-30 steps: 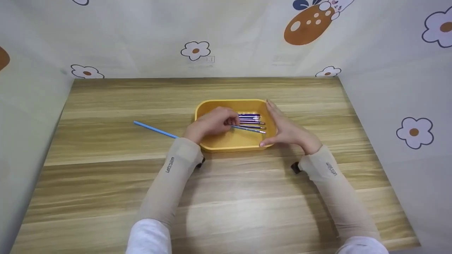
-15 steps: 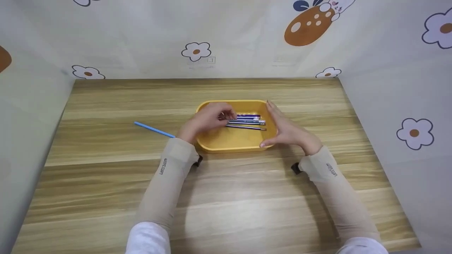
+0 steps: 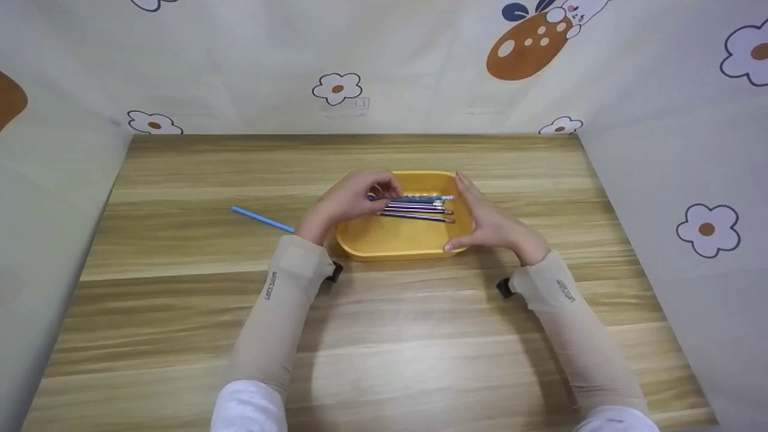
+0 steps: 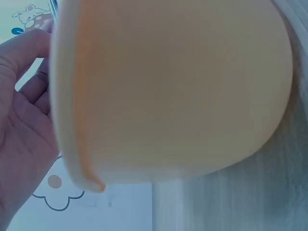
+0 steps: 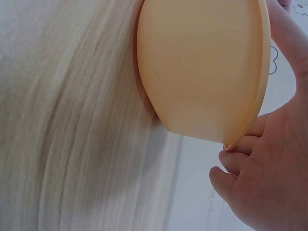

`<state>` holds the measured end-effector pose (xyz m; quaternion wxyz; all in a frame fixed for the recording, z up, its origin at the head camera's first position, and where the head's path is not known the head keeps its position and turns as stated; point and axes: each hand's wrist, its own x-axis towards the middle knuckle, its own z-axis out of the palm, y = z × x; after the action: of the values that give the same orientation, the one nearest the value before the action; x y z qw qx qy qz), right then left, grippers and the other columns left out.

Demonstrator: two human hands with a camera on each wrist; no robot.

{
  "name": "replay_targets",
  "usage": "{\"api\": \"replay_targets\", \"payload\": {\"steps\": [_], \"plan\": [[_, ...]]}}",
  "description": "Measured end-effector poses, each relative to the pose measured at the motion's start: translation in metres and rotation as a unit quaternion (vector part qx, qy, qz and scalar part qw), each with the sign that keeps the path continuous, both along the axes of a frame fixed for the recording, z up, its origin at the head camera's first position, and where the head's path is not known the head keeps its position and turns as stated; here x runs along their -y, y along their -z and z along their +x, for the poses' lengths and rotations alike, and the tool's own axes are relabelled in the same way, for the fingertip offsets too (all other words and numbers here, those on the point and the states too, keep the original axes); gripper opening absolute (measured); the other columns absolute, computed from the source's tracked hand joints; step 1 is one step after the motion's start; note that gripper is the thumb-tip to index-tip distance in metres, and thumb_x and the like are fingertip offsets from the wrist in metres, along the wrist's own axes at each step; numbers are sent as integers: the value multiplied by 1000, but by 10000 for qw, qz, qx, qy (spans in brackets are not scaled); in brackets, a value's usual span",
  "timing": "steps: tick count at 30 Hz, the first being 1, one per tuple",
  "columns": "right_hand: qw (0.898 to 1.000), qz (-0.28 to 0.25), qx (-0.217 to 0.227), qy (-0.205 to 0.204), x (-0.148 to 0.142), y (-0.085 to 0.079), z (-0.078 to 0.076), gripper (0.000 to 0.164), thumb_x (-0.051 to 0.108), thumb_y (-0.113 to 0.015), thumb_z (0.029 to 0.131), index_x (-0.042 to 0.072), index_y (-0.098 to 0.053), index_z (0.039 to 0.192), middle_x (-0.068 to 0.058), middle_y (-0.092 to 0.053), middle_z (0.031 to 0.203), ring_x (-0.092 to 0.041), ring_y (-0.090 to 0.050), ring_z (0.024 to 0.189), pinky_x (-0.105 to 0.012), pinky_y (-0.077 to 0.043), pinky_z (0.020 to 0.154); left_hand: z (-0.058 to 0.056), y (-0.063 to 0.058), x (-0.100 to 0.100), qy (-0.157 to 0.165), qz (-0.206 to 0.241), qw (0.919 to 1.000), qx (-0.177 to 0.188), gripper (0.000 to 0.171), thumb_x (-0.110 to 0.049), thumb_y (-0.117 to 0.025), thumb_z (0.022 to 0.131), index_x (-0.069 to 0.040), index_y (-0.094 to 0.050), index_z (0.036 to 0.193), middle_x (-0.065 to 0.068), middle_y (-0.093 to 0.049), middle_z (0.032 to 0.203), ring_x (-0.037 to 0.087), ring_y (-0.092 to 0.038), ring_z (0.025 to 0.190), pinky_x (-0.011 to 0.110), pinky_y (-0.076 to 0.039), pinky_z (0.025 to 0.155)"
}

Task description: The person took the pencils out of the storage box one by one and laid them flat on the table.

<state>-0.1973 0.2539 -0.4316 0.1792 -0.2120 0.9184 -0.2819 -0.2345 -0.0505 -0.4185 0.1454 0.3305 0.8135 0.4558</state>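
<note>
A yellow plastic box [image 3: 396, 245] stands on the table with several pencils [image 3: 420, 218] lying side by side in it, their eraser ends to the right. My left hand [image 3: 351, 198] reaches over the box's left end and pinches a blue-green pencil [image 3: 423, 198] between thumb and fingers, above the others. In the left wrist view the box's outer wall [image 4: 183, 96] hides the fingertips. My right hand [image 3: 495, 225] holds the box's right end, thumb at the near corner and fingers along the far one. The right wrist view shows fingers [image 5: 250, 144] at the rim.
Left of the box, a light blue stick [image 3: 262, 219] lies on the wooden table [image 3: 420, 348], its right end covered by my left wrist. Pale patterned sheets [image 3: 240, 66] with flowers enclose the back and both sides.
My left hand has shifted slightly left and away from me, raising the blue-green pencil from the near side of the pencils to the far side. My right hand keeps its place on the box.
</note>
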Motion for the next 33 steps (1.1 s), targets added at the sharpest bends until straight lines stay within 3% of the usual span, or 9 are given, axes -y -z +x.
{"api": "replay_targets", "payload": {"steps": [9,16,33], "plan": [[9999,-53,-86,-72,0,2,1,141,51,-89,64,5,5,159,-9,13,167,-30,6,156,-50,-5,126,5,-10,7,-55,144,9999,-19,19,4,-61,92,0,-67,110,11,-69,108,23,-61,102,39,-53,98],[10000,17,-64,-51,-1,1,0,142,54,-88,64,6,6,159,-8,14,167,-30,6,156,-49,-5,126,7,-16,11,-38,380,9993,-50,18,2,-60,93,0,-67,109,16,-69,110,24,-63,103,39,-53,98],[10000,-3,-41,-88,-2,2,-1,143,54,-88,65,5,8,159,-10,16,167,-33,5,156,-50,-6,126,16,-29,28,-135,817,9964,-181,18,4,-61,92,0,-65,109,13,-69,112,21,-63,103,37,-54,97]]}}
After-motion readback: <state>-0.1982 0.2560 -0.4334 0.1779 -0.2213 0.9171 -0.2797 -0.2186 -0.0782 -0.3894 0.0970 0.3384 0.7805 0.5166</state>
